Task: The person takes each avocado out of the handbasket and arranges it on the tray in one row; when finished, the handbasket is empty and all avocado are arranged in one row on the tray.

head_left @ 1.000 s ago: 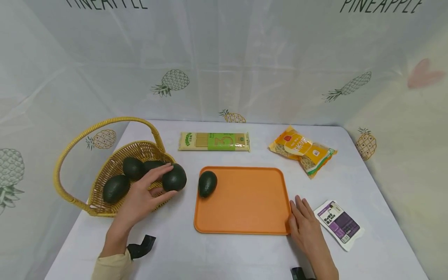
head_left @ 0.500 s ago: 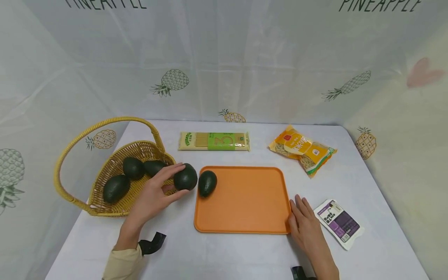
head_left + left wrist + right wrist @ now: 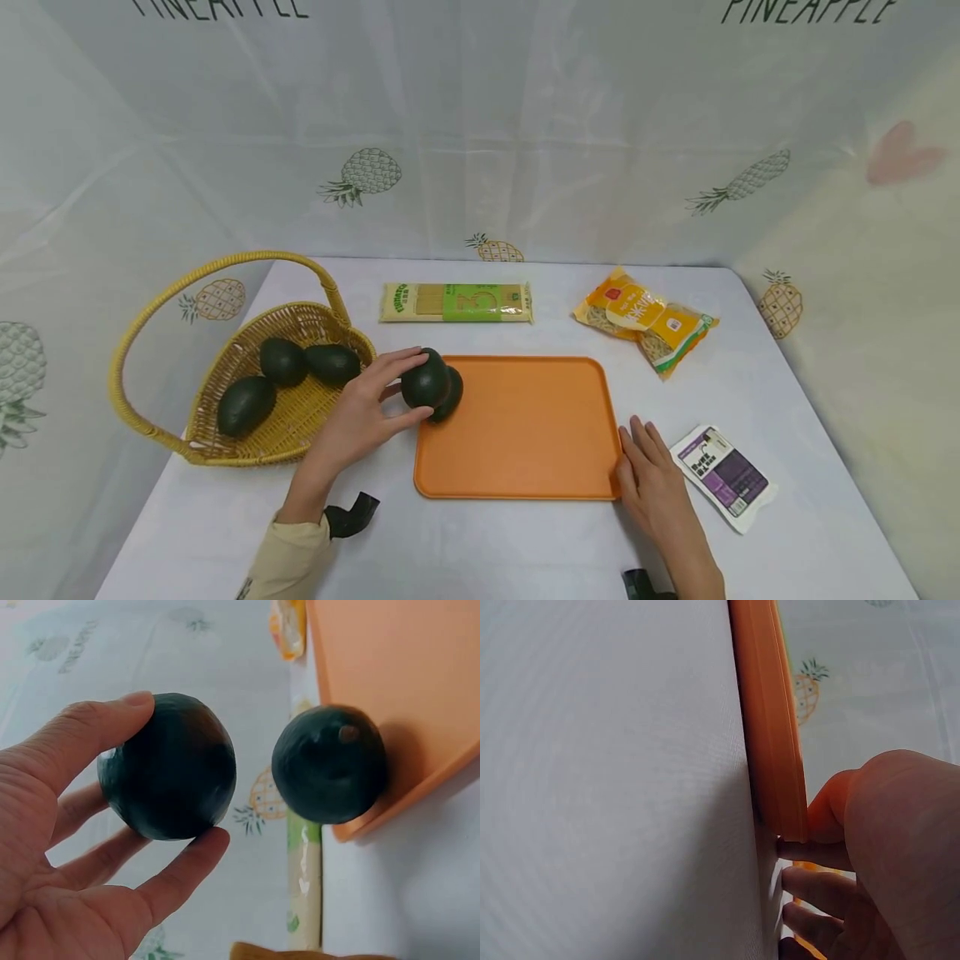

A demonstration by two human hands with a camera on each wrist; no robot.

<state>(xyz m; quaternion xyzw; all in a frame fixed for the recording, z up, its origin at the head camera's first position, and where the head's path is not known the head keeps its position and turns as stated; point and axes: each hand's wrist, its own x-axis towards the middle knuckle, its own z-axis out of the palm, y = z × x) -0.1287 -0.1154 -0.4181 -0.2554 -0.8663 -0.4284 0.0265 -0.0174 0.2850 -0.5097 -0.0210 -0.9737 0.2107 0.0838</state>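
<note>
My left hand (image 3: 363,425) pinches a dark green avocado (image 3: 422,382) between thumb and fingers, held up over the left edge of an orange tray (image 3: 525,433). A second avocado (image 3: 453,397) lies on the tray at its upper left, partly hidden behind the held one in the head view. In the left wrist view a gap shows between the held avocado (image 3: 171,769) and the other avocado (image 3: 326,766). With fingers fairly straight, my right hand (image 3: 656,492) touches the tray's lower right side; its thumb meets the tray corner in the right wrist view.
A yellow wicker basket (image 3: 197,446) with a tall handle holds 3 avocados at left. Behind the tray lies a pack of noodles (image 3: 456,302). A yellow-orange bag (image 3: 645,321) is at back right, and a white-and-purple packet (image 3: 723,477) lies beyond my right hand.
My left hand has carried the avocado rightward from the basket's right rim to the tray's left edge. My right hand has stayed at the tray's side.
</note>
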